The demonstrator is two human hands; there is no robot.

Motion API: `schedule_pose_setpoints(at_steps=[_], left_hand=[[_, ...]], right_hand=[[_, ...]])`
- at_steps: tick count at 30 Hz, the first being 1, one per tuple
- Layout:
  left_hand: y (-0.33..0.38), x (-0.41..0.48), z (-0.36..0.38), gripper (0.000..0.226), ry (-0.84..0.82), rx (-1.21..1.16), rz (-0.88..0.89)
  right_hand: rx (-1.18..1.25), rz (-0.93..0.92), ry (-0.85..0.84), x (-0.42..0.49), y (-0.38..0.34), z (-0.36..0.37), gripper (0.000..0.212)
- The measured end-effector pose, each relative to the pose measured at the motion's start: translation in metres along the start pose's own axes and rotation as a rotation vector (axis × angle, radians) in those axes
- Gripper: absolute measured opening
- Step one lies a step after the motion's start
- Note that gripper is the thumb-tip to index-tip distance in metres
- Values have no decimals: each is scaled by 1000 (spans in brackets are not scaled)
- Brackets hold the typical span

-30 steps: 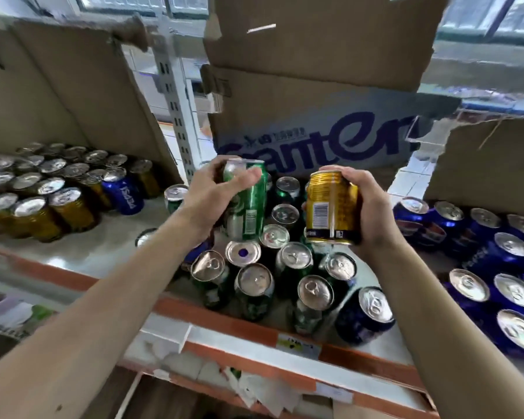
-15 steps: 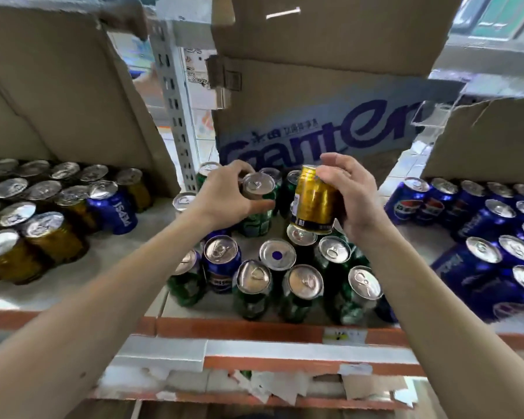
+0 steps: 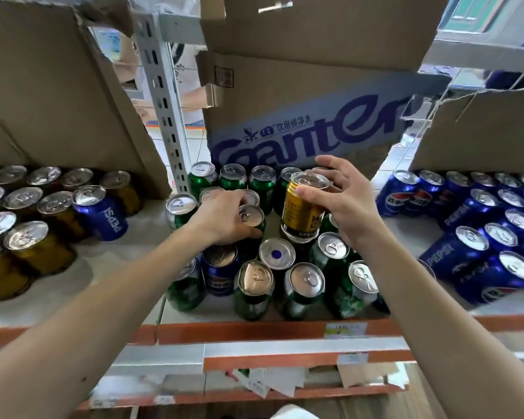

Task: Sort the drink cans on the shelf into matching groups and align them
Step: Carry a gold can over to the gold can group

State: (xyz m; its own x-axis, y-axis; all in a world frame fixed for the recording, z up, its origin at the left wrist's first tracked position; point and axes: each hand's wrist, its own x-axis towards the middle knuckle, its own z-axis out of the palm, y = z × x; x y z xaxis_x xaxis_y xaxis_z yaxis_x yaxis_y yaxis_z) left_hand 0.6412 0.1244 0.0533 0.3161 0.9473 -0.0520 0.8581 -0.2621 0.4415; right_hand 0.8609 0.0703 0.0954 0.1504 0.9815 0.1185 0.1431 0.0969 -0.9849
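Observation:
My right hand (image 3: 342,195) grips a gold can (image 3: 301,211) near its top and holds it upright just above the middle cluster of green cans (image 3: 303,285). My left hand (image 3: 224,217) is curled round a green can (image 3: 251,219) standing among the other green ones. One blue can (image 3: 220,272) and a can with a blue dot on its lid (image 3: 276,254) stand in that same cluster. Gold cans (image 3: 28,246) fill the shelf's left part, with a blue Pepsi can (image 3: 103,213) among them. Blue Pepsi cans (image 3: 466,228) crowd the right part.
Cardboard boxes hang over the shelf: one at left (image 3: 52,86), a printed one at centre back (image 3: 309,125), another at right (image 3: 478,134). A perforated metal upright (image 3: 164,116) stands behind the cans. The orange shelf lip (image 3: 254,331) runs along the front.
My left hand has lowered the green can into the middle cluster. My right hand brought the gold can down and turned it upright. The view has shifted downward.

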Motion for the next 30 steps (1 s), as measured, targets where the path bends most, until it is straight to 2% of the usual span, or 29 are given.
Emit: schedule_pose_setpoints(at_steps=[8, 12, 16, 22, 26, 30], left_hand=[[8, -19, -16, 64, 47, 197, 11], [1, -50, -38, 67, 156, 284, -28], [-21, -95, -60, 61, 253, 348, -121], [-77, -164, -81, 68, 320, 289, -282], [-121, -199, -94, 63, 359, 288, -328], [-171, -227, -112, 66, 376, 270, -367]], right_hand=[[-14, -55, -104, 8, -8, 3, 66], [8, -113, -170, 12, -22, 27, 66], [58, -147, -243, 11, -35, 66, 64], [84, -167, -368, -10, -43, 140, 54], [28, -212, -439, -29, -43, 196, 45], [24, -253, -466, -46, -49, 262, 44]])
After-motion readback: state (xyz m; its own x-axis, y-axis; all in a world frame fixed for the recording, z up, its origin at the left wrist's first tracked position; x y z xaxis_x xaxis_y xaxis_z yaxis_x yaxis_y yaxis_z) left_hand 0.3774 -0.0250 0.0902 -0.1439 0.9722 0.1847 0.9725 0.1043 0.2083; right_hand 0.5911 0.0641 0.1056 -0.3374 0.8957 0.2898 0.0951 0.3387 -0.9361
